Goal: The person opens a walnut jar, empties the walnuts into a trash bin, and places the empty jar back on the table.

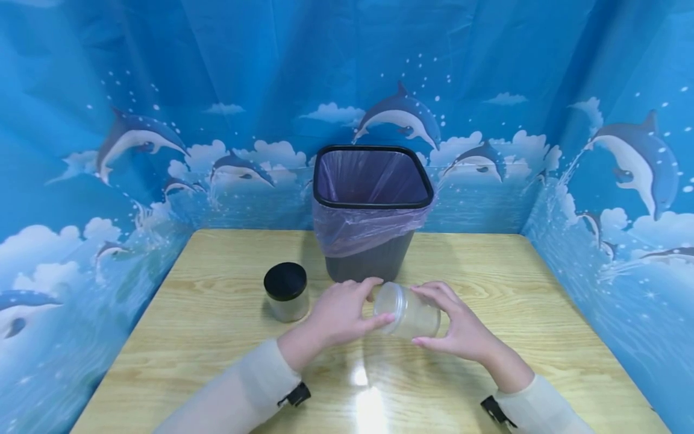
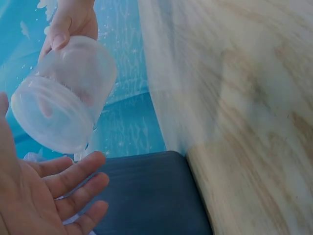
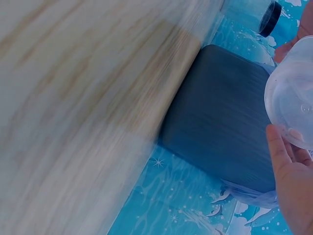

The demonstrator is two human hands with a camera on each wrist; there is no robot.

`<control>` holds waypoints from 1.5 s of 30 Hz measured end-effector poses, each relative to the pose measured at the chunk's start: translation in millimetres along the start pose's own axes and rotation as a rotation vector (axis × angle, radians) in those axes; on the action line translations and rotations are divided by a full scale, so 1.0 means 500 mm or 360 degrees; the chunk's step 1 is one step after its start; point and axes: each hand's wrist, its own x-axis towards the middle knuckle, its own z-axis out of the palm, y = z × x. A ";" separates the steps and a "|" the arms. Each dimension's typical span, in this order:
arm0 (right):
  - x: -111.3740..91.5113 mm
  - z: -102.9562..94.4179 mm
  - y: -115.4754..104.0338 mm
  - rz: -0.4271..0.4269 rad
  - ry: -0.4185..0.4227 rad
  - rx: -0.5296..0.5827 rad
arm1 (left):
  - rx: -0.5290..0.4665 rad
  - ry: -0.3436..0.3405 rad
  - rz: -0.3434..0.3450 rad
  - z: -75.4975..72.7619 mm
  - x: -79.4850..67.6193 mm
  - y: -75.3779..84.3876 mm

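Observation:
A clear frosted plastic jar (image 1: 420, 314) is held tilted on its side above the table, in front of the bin. My right hand (image 1: 461, 325) grips it at its right end, thumb below and fingers above. My left hand (image 1: 341, 313) is at the jar's ridged left end, thumb and fingers spread about it. The left wrist view shows the left hand (image 2: 44, 196) with fingers extended beside the jar (image 2: 63, 98). Whether that end is an open mouth or a clear lid cannot be told. A second clear jar with a black lid (image 1: 285, 282) stands upright left of my left hand.
A dark grey waste bin (image 1: 368, 268) with a purple liner bag (image 1: 358, 229) and black rim stands at the back of the wooden table (image 1: 217, 337). Blue dolphin-print curtains (image 1: 260, 60) surround the table at the back and sides.

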 end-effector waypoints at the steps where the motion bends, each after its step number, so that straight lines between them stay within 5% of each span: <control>1: 0.000 0.000 0.000 0.0004 -0.0002 -0.0003 | 0.0002 0.0001 -0.0013 0.003 0.000 0.001; 7: 0.000 0.001 -0.001 0.0001 -0.0005 -0.0035 | -0.0026 0.0001 -0.0058 0.017 0.000 0.004; 17: 0.000 0.001 -0.001 0.0030 -0.0001 -0.0047 | -0.0154 -0.0037 0.0037 0.008 0.001 -0.004; 27: -0.002 0.000 0.005 0.0060 -0.0017 -0.0010 | -0.0170 0.0001 0.0526 0.000 0.009 -0.032; 31: -0.002 0.001 0.006 0.0067 -0.0016 0.0004 | -0.0146 0.0054 0.0613 -0.002 0.009 -0.033; 36: -0.001 0.001 0.006 0.0069 -0.0018 0.0012 | -0.0148 0.0063 0.0542 0.000 0.010 -0.031; 45: -0.001 0.004 0.007 0.0054 -0.0014 0.0012 | -0.0125 -0.0029 0.0068 0.008 0.007 -0.013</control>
